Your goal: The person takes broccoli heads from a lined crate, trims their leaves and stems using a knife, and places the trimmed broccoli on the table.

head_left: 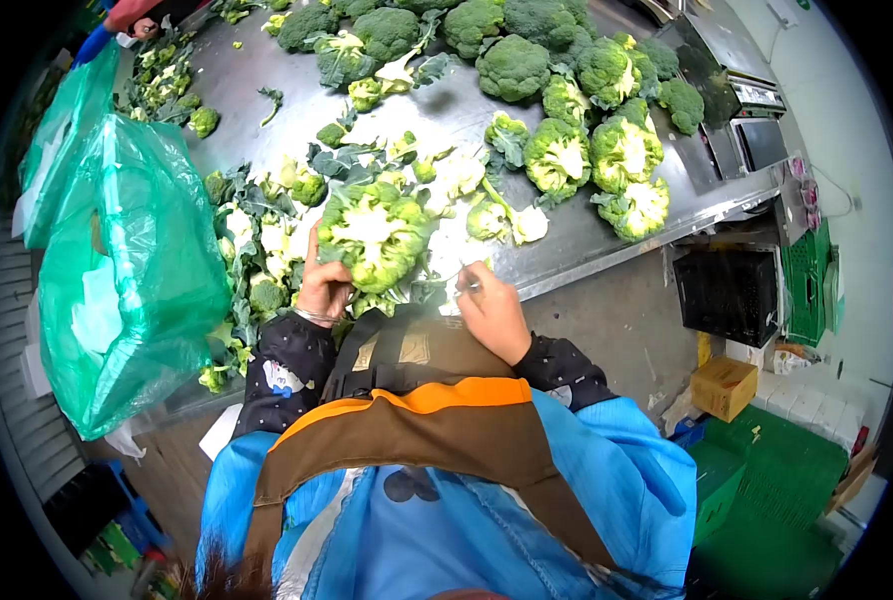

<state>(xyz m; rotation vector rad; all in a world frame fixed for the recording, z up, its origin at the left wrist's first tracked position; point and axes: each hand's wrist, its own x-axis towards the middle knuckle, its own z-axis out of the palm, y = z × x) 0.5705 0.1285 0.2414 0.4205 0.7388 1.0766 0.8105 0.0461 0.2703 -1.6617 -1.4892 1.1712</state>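
My left hand [324, 287] grips a broccoli head [375, 232] from its left side, with the pale cut stem side turned up toward me. To the right of it, my right hand [494, 312] is closed, fingers curled in. Something thin and pale may be in its fingers, but glare and blur hide what it is. Under and around the held head lie broccoli trimmings [312, 190], a mix of leaves, small florets and stem pieces. A cut stem piece with leaf [529, 225] rests just beyond my right hand.
Whole broccoli heads [512, 68] are heaped along the far side of the metal table [607, 262], several showing cut stems at right. A green plastic bag [132, 270] hangs at the left edge. Another person's hand [144, 28] is at far left. Crates [732, 295] stand right.
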